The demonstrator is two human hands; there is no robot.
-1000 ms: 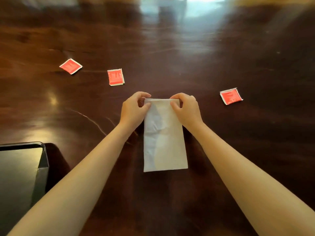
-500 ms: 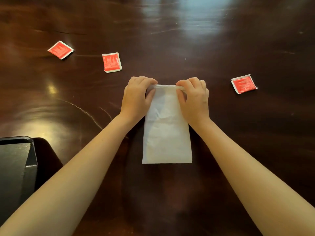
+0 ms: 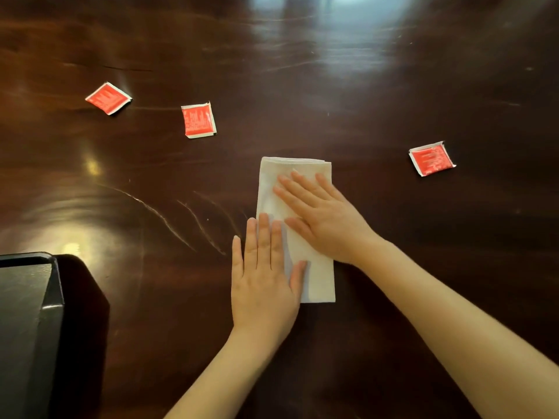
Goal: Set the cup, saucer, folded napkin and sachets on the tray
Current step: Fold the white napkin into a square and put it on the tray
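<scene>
Three sachets lie on the table (image 3: 363, 86): one far left (image 3: 108, 98), one nearer the middle (image 3: 198, 120), one to the right (image 3: 431, 158). All are small red squares with white edges and tiny white print, flat and well apart from one another. One napkin (image 3: 295, 170) lies between the middle and right sachets, a white paper rectangle folded into a long strip, its folded layers showing at the far end. One dark tray (image 3: 53, 285) sits at the lower left, only its corner and raised rim in view; nothing shows on the visible part.

The table is dark, glossy wood with visible grain, a few pale curved scratches and bright reflections of light at the top and left.

The left hand (image 3: 264, 282) lies flat and open, palm down, fingers together, on the napkin's near left edge. The right hand (image 3: 320, 216) is also flat and open, fingers slightly spread, pressing the napkin's middle. Neither hand grips anything.
</scene>
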